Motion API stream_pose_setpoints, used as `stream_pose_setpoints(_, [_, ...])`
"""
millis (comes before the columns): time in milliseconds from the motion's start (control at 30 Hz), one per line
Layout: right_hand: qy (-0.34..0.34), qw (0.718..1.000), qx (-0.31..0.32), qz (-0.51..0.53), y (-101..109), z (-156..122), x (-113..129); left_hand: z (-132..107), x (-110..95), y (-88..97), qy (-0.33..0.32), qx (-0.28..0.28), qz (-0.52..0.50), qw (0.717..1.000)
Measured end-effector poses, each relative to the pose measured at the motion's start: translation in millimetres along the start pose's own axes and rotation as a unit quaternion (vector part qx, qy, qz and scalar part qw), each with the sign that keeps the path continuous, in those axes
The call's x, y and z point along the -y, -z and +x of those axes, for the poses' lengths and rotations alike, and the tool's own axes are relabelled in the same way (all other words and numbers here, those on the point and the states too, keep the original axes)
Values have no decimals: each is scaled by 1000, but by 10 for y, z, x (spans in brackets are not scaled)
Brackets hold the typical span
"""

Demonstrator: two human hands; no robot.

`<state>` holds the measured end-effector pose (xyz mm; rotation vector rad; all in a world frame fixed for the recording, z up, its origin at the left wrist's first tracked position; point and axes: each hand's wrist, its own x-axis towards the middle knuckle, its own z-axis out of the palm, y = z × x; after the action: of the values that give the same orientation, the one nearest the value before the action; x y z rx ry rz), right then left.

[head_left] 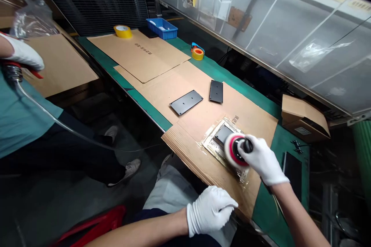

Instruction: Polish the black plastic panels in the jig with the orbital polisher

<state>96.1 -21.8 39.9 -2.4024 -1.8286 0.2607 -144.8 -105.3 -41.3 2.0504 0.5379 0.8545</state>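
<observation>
My right hand (262,160), in a white glove, is wrapped around the black body of a handheld polisher (237,149) with a red ring and a pale round pad. The pad rests over part of a dark flat panel (223,133), hiding its right end. That panel lies in a taped, film-covered holder (212,143) on the cardboard. My left hand (213,209), also gloved, hovers by the table's front edge with its fingers curled and nothing visible in them. Two more dark panels, one grey-looking (186,102) and one black (216,91), lie farther up the cardboard.
Cardboard sheets (162,61) cover the green tabletop (214,63). Yellow tape rolls (123,31) and a blue bin (162,28) sit at the far end. An open carton (304,117) stands right. On the left, another person (26,112) holds a red-handled tool with a hose.
</observation>
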Motion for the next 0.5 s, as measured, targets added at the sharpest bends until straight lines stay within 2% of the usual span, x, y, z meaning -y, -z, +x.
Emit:
stream_pose_setpoints(100, [2,1000,24,10,87,651,322,69,-76,122,-17,-43,1,999])
stream_pose_setpoints(200, [0,999,41,29,149,1034,450,133,-124,274,-11,-83,-3,996])
stream_pose_setpoints(267, [0,997,64,45,182,1082,466,174,-152,365,-4,-101,-12,995])
stream_pose_setpoints(400, [34,992,89,80,236,948,446,302,-222,505,-2,-113,-34,993])
stream_pose_setpoints(500, [19,994,73,79,274,886,349,604,-241,571,-30,-101,-46,993])
